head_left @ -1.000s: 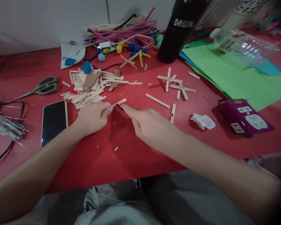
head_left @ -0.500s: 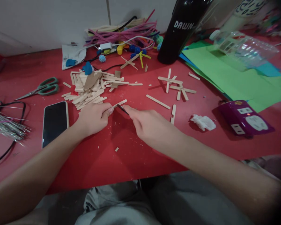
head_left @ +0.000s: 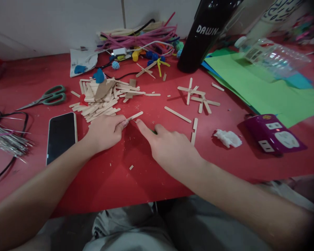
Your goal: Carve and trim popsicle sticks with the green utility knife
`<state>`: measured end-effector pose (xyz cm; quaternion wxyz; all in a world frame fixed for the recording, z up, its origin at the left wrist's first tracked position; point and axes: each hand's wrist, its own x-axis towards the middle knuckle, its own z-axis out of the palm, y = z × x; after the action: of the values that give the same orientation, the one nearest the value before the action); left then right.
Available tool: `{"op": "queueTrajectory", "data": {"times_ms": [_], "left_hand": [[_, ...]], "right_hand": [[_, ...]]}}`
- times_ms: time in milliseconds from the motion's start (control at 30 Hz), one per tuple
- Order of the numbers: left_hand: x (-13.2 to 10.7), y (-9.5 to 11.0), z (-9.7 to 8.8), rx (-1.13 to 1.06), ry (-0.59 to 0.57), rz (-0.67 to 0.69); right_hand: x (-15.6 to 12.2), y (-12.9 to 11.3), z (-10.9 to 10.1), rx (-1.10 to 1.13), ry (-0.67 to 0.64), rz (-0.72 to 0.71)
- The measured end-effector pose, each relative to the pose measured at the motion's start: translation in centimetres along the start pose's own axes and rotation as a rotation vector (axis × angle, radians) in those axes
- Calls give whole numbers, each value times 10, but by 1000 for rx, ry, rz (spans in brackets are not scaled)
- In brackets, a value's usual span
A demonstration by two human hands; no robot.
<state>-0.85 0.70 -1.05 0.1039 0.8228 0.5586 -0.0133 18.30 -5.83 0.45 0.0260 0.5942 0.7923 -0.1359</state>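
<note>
My left hand rests on the red table and pinches one end of a wooden craft stick. My right hand is closed round a small cutting tool. The index finger lies stretched along it and points at the stick. Only the tool's thin dark tip beside the stick and a bit of green under the fingers show. A heap of craft sticks lies just beyond my left hand.
A phone lies face up left of my left wrist, green scissors farther left. Loose and glued sticks, a white wad, a purple socket block, green paper, a black bottle, a clear bottle and pipe cleaners lie around.
My right hand has lowered toward the table and its fingers now cover most of the dark blade. The left hand and the stick have stayed in place.
</note>
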Motion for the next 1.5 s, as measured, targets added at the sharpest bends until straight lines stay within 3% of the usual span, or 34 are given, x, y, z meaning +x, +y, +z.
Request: {"op": "queueTrajectory", "data": {"times_ms": [67,200,267,367,433,567,633,700,833,933,1100,1267,1367,1500], "left_hand": [[0,1,-1,4,-3,-6],[-1,2,-2,2,-14,-20],[-1,2,-2,2,-12,-18],[-1,1,-2,7,-5,-4],[-1,1,-1,5,-6,3],[0,1,-1,-10,-12,-9],[0,1,-1,-17,-17,-18],[-1,0,-1,-18,-14,-20],[0,-3,1,-7,2,1],[0,-3,1,-14,-2,-3],[0,-1,-1,-15,-19,-16],[1,-2,0,-27,-10,-14],[2,-2,0,-21,-16,-37],[2,0,-1,-18,-7,-38]], "right_hand": [[1,2,-1,91,-7,-12],[5,12,-8,506,-6,-77],[5,10,-8,455,-5,-62],[0,1,-4,106,-14,-9],[-1,-1,-2,37,-12,-11],[5,11,-5,492,20,-45],[7,17,-6,636,-44,-42],[7,17,-5,610,-12,-43],[3,11,-2,258,33,-18],[7,19,-4,518,40,-93],[21,41,-12,906,-212,11],[23,45,-15,1010,-284,105],[20,42,-11,926,-210,70],[13,36,-4,736,10,-56]]}}
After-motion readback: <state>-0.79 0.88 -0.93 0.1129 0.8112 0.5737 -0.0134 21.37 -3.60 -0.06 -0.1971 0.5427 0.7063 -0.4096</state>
